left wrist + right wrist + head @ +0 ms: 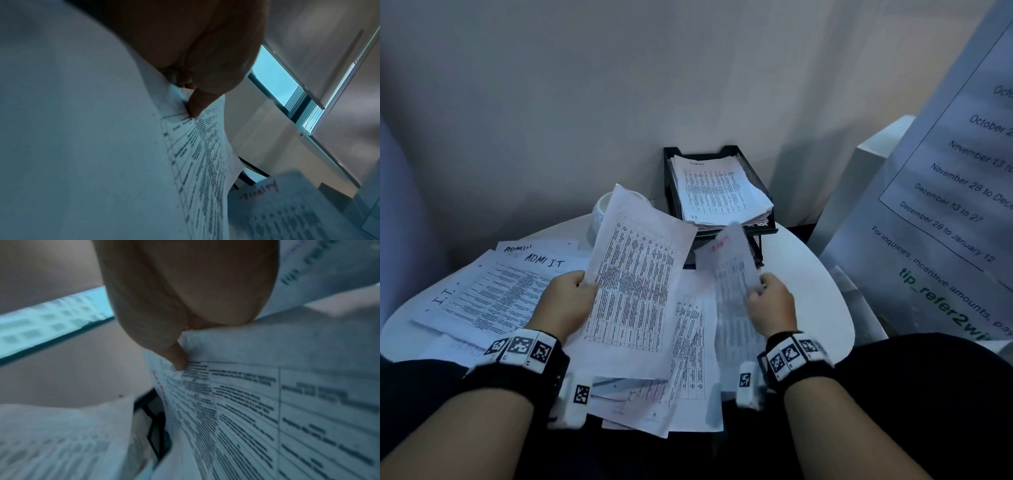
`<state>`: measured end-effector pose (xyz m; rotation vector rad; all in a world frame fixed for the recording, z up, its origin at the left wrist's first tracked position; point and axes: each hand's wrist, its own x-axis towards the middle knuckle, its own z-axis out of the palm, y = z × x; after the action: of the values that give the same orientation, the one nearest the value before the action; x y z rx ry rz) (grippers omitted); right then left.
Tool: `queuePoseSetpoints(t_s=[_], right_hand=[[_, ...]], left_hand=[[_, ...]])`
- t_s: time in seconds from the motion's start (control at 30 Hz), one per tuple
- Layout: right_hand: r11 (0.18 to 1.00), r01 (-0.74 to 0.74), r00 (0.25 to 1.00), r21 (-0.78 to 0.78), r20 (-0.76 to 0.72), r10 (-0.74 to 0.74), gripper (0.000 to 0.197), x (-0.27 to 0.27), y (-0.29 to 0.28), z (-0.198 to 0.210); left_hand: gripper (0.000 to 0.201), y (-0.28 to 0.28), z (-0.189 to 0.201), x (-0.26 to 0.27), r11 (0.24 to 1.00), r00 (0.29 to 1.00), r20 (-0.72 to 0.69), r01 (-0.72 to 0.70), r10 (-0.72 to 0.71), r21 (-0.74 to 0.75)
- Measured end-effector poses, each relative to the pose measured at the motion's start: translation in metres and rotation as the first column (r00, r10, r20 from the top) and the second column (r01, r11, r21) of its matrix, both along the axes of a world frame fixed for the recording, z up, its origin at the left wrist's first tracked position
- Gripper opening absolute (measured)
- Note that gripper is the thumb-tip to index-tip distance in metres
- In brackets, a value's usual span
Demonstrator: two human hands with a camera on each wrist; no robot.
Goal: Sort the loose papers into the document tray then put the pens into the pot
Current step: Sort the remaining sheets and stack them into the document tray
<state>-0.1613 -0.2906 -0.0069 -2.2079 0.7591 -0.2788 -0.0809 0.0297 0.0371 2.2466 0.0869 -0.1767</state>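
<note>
Two printed sheets, left hand (570, 301) pinching one (637, 274), right hand (770, 305) another (729, 270)

My left hand (570, 301) is raised over the table, thumb on top, pinching a printed sheet (635, 284) at its left edge. My right hand (770, 303) mirrors it, thumb and fingers curled on a blurred sheet (729, 270). Both forearms reach forward, bare, with marker-covered bands at the wrists.

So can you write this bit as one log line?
step: sorting papers | left hand: holds sheet | right hand: holds sheet | tray: part filled
</note>
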Motion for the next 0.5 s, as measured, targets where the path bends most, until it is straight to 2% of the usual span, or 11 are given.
queuePoseSetpoints(t_s=[0.07, 0.17, 0.23, 0.3, 0.37, 0.43, 0.5], right_hand=[[0.986, -0.115, 0.989, -0.118, 0.080, 0.124, 0.020, 0.003, 0.000, 0.029], [0.980, -0.120, 0.952, -0.159, 0.263, 0.159, 0.018, 0.005, 0.001, 0.068], [0.990, -0.138, 0.909, 0.010, 0.399, 0.122, 0.012, 0.007, 0.002, 0.086], [0.958, -0.170, 0.855, 0.232, 0.517, 0.027, 0.007, 0.010, 0.002, 0.093], [0.890, -0.170, 0.819, 0.423, 0.563, -0.111, 0.013, 0.012, 0.002, 0.094], [0.788, -0.174, 0.797, 0.591, 0.554, -0.240, 0.019, 0.014, 0.001, 0.089], [0.690, -0.185, 0.791, 0.700, 0.523, -0.319, 0.021, 0.015, 0.001, 0.085]], left_hand=[[0.021, -0.001, 0.001, 0.001, 1.000, 1.000, 0.018, -0.007, 0.007, 0.008], [0.019, -0.002, 0.001, 0.001, 1.000, 0.999, 0.043, -0.018, 0.018, 0.014], [0.018, -0.002, 0.003, 0.000, 1.000, 0.998, 0.064, -0.026, 0.025, 0.015], [0.019, -0.002, 0.004, 0.000, 0.999, 0.997, 0.075, -0.037, 0.037, 0.002], [0.018, -0.002, 0.007, -0.001, 0.999, 0.996, 0.084, -0.040, 0.041, -0.014], [0.018, -0.003, 0.010, -0.003, 0.998, 0.995, 0.089, -0.035, 0.040, -0.057], [0.018, -0.005, 0.013, -0.005, 0.993, 0.996, 0.089, -0.013, 0.023, -0.115]])
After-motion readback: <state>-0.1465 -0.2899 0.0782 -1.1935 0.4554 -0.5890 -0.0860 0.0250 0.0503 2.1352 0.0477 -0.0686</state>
